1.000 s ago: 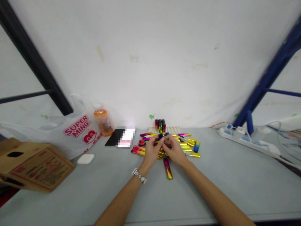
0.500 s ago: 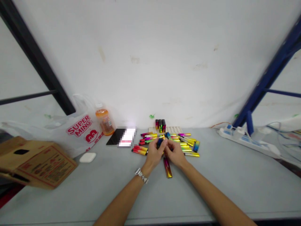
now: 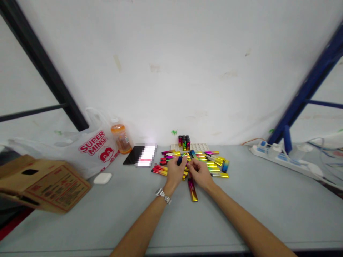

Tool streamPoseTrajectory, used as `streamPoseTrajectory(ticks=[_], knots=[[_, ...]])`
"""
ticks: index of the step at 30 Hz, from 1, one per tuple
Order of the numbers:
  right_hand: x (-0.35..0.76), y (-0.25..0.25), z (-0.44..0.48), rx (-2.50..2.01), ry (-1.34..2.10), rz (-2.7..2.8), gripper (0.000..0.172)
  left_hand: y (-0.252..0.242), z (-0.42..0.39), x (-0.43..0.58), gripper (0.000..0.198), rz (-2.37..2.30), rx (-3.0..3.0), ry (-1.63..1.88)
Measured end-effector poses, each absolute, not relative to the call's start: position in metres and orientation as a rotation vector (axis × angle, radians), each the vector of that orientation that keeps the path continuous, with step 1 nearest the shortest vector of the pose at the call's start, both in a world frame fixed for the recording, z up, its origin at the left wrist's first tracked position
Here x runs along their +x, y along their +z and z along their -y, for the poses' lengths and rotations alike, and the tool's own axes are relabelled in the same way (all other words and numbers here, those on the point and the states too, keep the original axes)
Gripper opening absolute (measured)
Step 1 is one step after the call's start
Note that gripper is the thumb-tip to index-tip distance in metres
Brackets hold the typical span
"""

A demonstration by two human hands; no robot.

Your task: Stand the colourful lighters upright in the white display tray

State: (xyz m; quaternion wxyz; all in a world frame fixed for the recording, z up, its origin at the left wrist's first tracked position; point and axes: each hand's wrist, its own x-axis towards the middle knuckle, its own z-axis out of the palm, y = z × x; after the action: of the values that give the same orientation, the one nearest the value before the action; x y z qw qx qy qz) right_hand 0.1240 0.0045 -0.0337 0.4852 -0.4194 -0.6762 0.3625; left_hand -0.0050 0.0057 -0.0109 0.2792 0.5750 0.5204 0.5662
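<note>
Left hand (image 3: 174,171) and right hand (image 3: 200,172) are being drawn slightly apart since the earlier frame. By the left, a dark blue lighter (image 3: 179,161) (partly hidden) is being clamped, over the scattered metallic lighters (image 3: 213,169). The right is being kept curled; whether anything is being pinched there cannot be told. Behind, upright lighters (image 3: 184,143) are being held by a pale perforated rack (image 3: 200,146).

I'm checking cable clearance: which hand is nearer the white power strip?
Right. The right hand sits to the left of the power strip; the left hand is farther left.
</note>
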Motion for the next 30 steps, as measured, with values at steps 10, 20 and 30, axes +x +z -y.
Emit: streamPoseTrajectory(ticks=[10, 20, 30], knots=[[0.1228, -0.0291, -0.0016, -1.003, 0.924, 1.633, 0.023, -0.0111, -0.0062, -0.0041, 0.036, -1.441, 1.67, 1.522], [0.1234, -0.0276, -0.0008, -1.001, 0.922, 1.636, 0.022, -0.0104, -0.0053, -0.0016, 0.037, -1.446, 1.649, 1.488], [0.1227, -0.0293, -0.0016, -1.008, 0.921, 1.638, 0.024, -0.0088, -0.0047, -0.0023, 0.036, -1.427, 1.606, 1.508]])
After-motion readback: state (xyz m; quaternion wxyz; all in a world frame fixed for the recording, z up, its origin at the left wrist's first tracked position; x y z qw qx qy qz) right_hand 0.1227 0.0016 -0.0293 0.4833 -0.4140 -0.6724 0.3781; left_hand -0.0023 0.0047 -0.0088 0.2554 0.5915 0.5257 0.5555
